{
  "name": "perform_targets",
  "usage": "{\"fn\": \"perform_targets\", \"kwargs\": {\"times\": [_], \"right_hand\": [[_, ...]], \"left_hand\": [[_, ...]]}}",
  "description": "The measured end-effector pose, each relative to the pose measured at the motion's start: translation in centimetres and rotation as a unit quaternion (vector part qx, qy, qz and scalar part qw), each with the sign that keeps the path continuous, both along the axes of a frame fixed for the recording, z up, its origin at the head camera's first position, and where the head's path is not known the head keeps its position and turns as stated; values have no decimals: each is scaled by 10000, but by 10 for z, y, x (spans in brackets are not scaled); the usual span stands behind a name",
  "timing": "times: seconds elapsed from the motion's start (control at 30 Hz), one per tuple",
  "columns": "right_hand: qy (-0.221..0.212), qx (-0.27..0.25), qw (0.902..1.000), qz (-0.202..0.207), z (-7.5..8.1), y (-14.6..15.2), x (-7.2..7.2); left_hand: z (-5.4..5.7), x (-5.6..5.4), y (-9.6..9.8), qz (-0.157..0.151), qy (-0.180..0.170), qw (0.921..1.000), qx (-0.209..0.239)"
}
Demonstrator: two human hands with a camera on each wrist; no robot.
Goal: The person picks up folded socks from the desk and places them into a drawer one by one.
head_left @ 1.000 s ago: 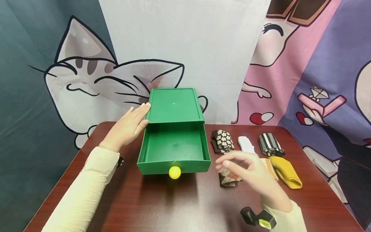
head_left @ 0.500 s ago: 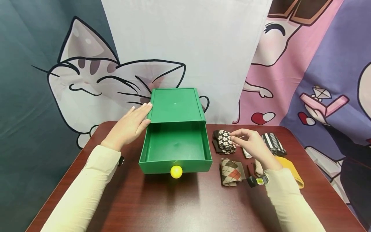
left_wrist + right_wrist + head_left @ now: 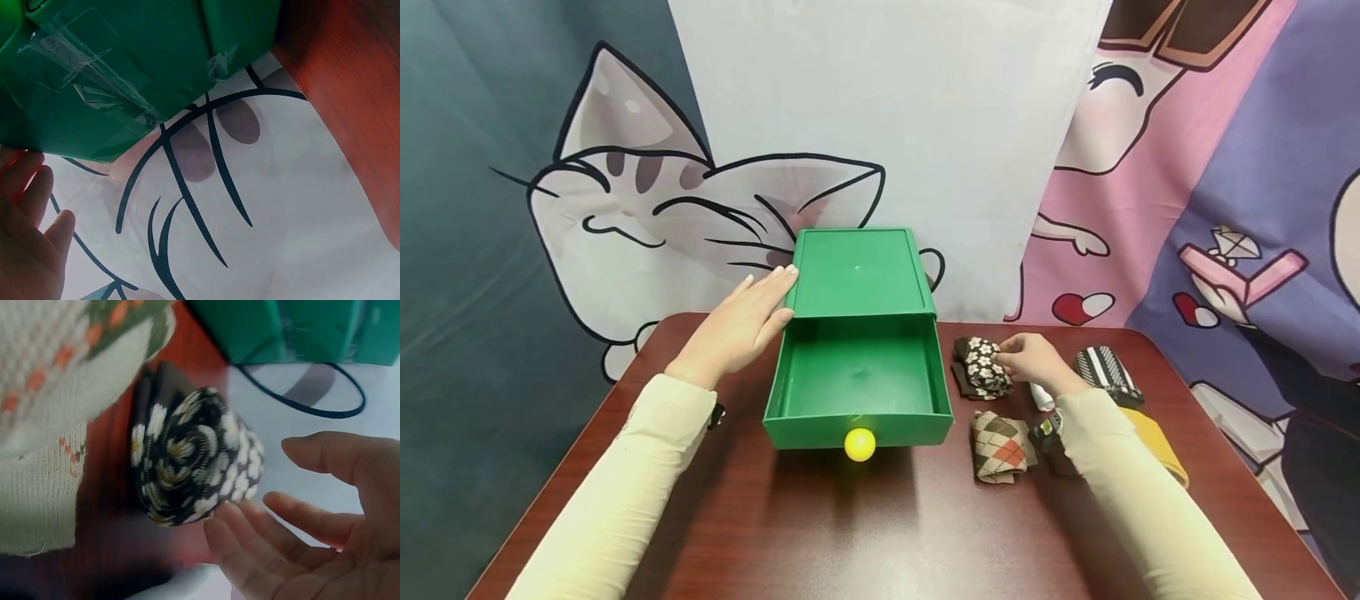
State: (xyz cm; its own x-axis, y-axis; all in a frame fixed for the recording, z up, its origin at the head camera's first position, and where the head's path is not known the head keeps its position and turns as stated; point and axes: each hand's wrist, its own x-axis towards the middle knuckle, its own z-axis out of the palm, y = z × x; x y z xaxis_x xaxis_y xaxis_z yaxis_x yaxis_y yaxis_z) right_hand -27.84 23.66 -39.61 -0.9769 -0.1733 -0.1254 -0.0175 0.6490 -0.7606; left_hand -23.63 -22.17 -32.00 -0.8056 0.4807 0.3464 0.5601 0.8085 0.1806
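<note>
My left hand (image 3: 730, 329) lies with straight fingers against the left edge of a green box (image 3: 859, 271). The box's drawer (image 3: 820, 432) is pulled out, with bare green inside and a round yellow knob (image 3: 860, 445) on its front. Over on the right, my right hand (image 3: 1036, 362) is at a rolled pair of black socks with white flowers (image 3: 983, 367). In the right wrist view the thumb stands apart from the flowered roll (image 3: 187, 459), while the lower fingertips reach its edge; whether they touch it I cannot tell.
Argyle socks (image 3: 997, 450) lie nearer on the brown table (image 3: 850, 533). Behind my right forearm are partly hidden white socks (image 3: 1042, 398), black-and-white striped socks (image 3: 1105, 372) and yellow socks (image 3: 1159, 442). A printed cloth backdrop (image 3: 880, 108) hangs behind the table.
My right hand has moved forward, from above the argyle socks to the flowered pair. The left hand stays on the box, and the drawer has not moved.
</note>
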Motion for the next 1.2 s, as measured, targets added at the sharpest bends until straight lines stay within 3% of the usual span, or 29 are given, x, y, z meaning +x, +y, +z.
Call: {"fn": "perform_targets", "kwargs": {"times": [0.17, 0.33, 0.63, 1.0, 1.2], "right_hand": [[4, 577, 9981, -205, -7, -6, -8], [-252, 899, 9955, -149, -10, -11, -10], [-1018, 367, 9938, -266, -13, -12, -14], [-1452, -29, 9874, -630, -18, -16, -11], [-1445, -250, 9872, -621, -18, -15, -8]], "left_hand": [[0, 1, -1, 2, 26, 10000, 33], [-1, 2, -1, 7, 6, 10000, 70], [-2, 3, -1, 17, -64, 9999, 130], [-2, 3, -1, 14, -98, 9998, 147], [-2, 3, 0, 44, -102, 9998, 160]]}}
